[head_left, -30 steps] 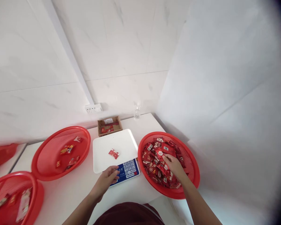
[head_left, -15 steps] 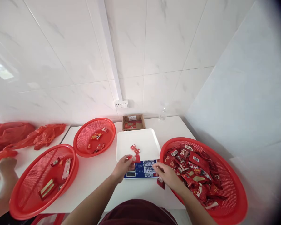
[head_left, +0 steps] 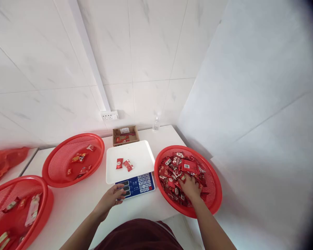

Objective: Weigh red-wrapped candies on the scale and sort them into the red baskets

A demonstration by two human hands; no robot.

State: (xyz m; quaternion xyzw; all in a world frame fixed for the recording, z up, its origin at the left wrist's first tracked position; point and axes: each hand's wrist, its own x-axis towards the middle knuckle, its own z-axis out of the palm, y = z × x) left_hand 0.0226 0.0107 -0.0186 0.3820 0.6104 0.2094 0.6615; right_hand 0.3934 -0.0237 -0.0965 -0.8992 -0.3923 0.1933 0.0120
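On the white tray of a blue-fronted scale lie two small red packets, one at the left and one beside it. My left hand is over the scale's left front corner, fingers apart and holding nothing. Into the red basket on the right reaches my right hand, its fingers down among many red packets. Its fingertips are partly hidden there, so whether they grip a packet is unclear.
Two red baskets with several packets stand at the left, one farther back and one nearer. Behind the tray are a cardboard box and a clear bottle. Red plastic bags lie at the far left.
The view has turned right. My left hand has let go of a red packet, which now lies on the tray. My right hand has moved from the scale into the right basket.
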